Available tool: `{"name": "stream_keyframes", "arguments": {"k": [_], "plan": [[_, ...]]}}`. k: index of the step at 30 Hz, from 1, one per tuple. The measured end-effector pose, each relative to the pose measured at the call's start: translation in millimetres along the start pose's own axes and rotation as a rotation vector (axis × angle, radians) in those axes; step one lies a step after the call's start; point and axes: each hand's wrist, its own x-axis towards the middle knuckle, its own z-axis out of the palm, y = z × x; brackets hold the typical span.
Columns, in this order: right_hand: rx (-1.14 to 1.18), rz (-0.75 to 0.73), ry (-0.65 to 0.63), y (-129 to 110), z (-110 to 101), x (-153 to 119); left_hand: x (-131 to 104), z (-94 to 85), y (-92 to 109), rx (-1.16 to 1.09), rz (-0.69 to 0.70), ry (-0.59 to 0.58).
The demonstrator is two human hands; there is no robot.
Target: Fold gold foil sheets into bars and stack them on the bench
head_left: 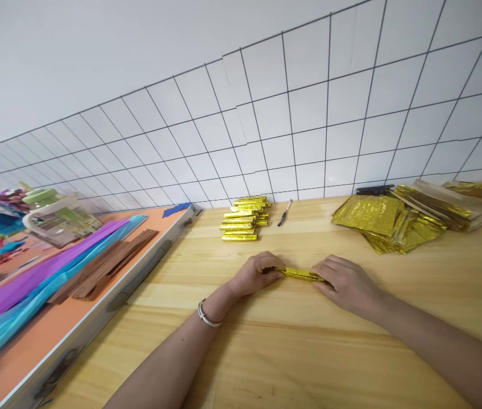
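A narrow folded strip of gold foil paper [301, 274] stretches between my two hands, just over the wooden table [266, 352]. My left hand [260, 272], with a silver bracelet on its wrist, pinches the strip's left end. The right end is gripped between the thumb and fingers of my right hand [345, 284]. Beyond my left hand lies a stack of similar folded gold strips [245, 218]. Flat gold foil sheets [369, 216] are piled loosely beyond my right hand.
A pen [284, 213] lies near the tiled wall [309, 113]. Left of a raised metal-edged border [138, 284], an orange surface [83, 326] holds purple paper [53, 264], blue paper, brown paper [108, 267] and a clear bottle with a green lid [42, 197].
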Motion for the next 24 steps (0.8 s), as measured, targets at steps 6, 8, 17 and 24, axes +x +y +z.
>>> {"name": "stream_keyframes", "arguments": {"k": [6,8,17,24], "plan": [[-0.001,0.012,0.024,0.6,0.4,-1.1,0.4,0.4,-2.4,0.006,0.013,-0.001],[-0.002,0.030,0.030,0.1,0.2,-1.2,0.4,0.0,-2.8,0.002,0.023,-0.007],[0.034,0.072,0.044,0.4,-0.3,0.0,-0.4,1.7,-4.7,-0.001,0.055,0.012],[0.022,0.126,0.001,2.9,-0.2,0.3,-1.1,2.1,-5.6,-0.029,0.016,0.014]]}}
